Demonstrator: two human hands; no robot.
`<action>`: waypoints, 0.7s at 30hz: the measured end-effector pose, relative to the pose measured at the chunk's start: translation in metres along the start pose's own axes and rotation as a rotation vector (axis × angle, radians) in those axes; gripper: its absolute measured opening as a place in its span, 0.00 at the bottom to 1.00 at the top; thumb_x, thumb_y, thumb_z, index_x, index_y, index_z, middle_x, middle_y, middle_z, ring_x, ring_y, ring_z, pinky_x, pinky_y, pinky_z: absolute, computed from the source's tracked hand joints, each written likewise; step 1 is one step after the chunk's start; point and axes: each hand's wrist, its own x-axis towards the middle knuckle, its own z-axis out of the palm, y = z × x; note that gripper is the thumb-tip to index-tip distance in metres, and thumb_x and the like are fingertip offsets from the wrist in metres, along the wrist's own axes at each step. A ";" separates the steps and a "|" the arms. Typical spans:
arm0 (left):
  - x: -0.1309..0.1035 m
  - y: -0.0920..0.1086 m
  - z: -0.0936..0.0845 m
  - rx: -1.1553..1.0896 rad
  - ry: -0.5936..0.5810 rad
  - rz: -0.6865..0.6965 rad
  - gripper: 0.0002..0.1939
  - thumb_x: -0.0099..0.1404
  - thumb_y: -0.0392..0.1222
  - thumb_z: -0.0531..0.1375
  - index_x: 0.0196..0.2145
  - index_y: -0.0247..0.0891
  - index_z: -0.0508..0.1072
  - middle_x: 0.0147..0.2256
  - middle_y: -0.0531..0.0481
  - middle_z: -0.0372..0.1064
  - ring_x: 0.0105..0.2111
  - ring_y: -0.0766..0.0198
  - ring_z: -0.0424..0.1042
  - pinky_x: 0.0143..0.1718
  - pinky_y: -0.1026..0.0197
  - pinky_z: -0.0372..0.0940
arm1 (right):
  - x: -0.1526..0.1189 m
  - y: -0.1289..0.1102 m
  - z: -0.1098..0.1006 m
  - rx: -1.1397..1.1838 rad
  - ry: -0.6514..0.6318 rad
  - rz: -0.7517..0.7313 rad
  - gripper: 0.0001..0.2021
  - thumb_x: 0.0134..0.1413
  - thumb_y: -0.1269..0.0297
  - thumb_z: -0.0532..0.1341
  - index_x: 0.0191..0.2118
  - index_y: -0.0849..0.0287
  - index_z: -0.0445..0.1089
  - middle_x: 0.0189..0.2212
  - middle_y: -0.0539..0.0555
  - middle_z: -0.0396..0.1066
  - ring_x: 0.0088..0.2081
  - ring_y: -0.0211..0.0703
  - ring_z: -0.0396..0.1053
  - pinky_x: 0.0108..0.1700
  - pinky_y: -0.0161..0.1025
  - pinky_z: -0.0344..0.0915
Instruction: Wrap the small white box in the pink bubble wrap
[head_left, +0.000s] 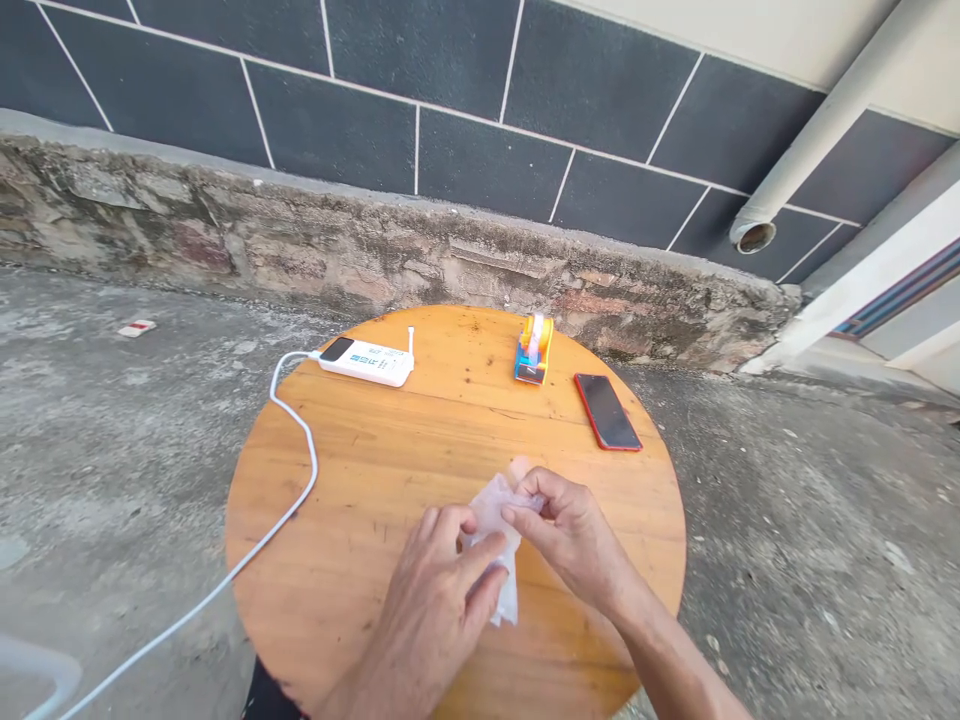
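Note:
Low over the front half of the round table, a crumpled piece of thin, translucent whitish wrap (491, 508) lies between my hands. Whether it is plastic or tissue, I cannot tell. My right hand (574, 520) pinches its upper right corner between thumb and forefinger. On the other side, my left hand (450, 575) has its fingers curled against the wrap's left edge, with the thumb near its lower part. The wrap's lower end hangs down past the left thumb. Part of the wrap is hidden behind the left fingers.
On the wooden table (360, 500) lie a white power bank (371, 362) with a white cable (313, 450), a small colourful tape dispenser (533, 350) and a red-edged phone (607, 412). Behind stands a stone-based wall (375, 255) with a drainpipe (810, 140).

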 end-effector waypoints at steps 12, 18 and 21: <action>-0.012 0.003 0.011 -0.208 0.097 -0.154 0.07 0.63 0.33 0.56 0.38 0.41 0.71 0.39 0.47 0.62 0.38 0.60 0.68 0.39 0.58 0.68 | -0.025 -0.006 0.010 -0.010 -0.023 -0.036 0.10 0.59 0.60 0.58 0.29 0.57 0.61 0.23 0.45 0.57 0.26 0.34 0.55 0.29 0.30 0.55; -0.014 0.001 0.016 -0.238 0.188 -0.158 0.06 0.64 0.34 0.56 0.29 0.39 0.67 0.34 0.49 0.61 0.34 0.63 0.67 0.34 0.62 0.67 | -0.031 -0.005 0.010 -0.150 -0.024 -0.100 0.08 0.59 0.63 0.58 0.30 0.56 0.62 0.24 0.45 0.60 0.27 0.34 0.57 0.31 0.31 0.56; -0.015 0.000 0.017 -0.259 0.195 -0.139 0.07 0.65 0.34 0.55 0.28 0.38 0.67 0.32 0.50 0.61 0.34 0.63 0.67 0.34 0.62 0.66 | -0.038 -0.004 0.013 -0.212 -0.020 -0.130 0.07 0.60 0.65 0.57 0.30 0.56 0.60 0.26 0.46 0.61 0.28 0.35 0.60 0.32 0.31 0.58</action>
